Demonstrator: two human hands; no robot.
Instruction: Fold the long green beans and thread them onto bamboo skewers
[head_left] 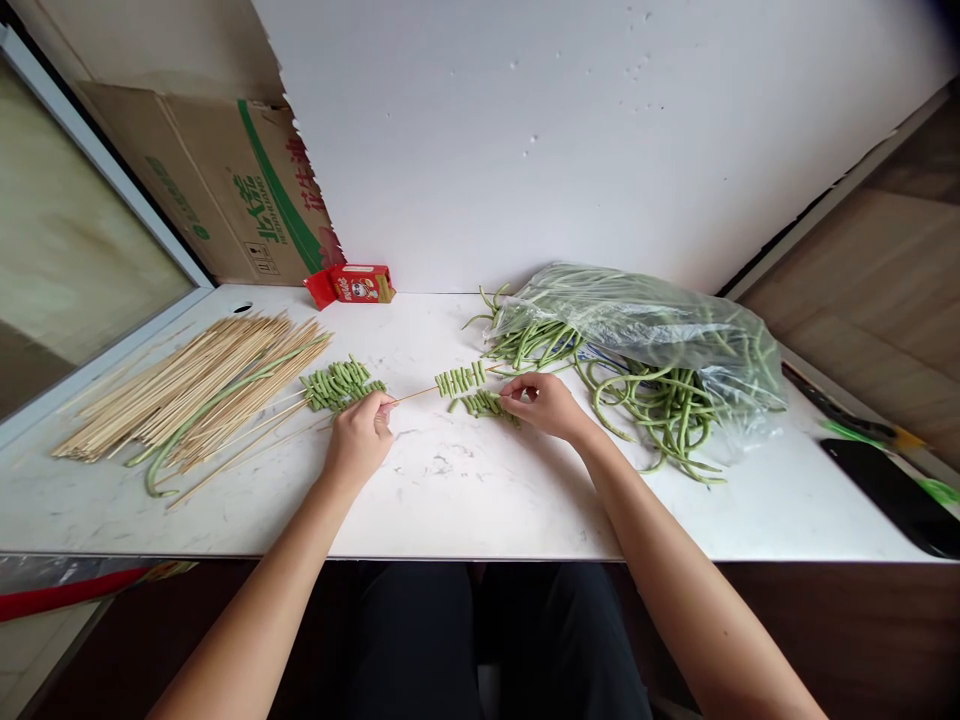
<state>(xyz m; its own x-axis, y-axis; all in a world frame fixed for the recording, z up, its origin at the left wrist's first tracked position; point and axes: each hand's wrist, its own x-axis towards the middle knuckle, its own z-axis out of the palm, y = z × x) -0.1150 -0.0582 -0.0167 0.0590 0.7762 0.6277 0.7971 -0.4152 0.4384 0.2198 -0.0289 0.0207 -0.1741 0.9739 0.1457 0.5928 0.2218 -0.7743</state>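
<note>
My left hand (pixel 363 436) is closed on a thin wooden skewer (pixel 414 395) that points to the right. Several short green bean pieces (pixel 460 379) are threaded on the skewer near its far end. My right hand (pixel 541 402) is pinched beside a small pile of cut bean pieces (pixel 484 403); what its fingertips hold, if anything, is too small to make out. Beyond my left hand, more bean pieces (pixel 341 384) sit in rows on skewers lying on the white table (pixel 465 500).
Many bare skewers (pixel 202 385) lie at the left, long beans across them. A red box (pixel 364 284) stands at the back. On the right are a plastic bag (pixel 637 315) of long beans, loose beans (pixel 679 415) and a black phone (pixel 892 490).
</note>
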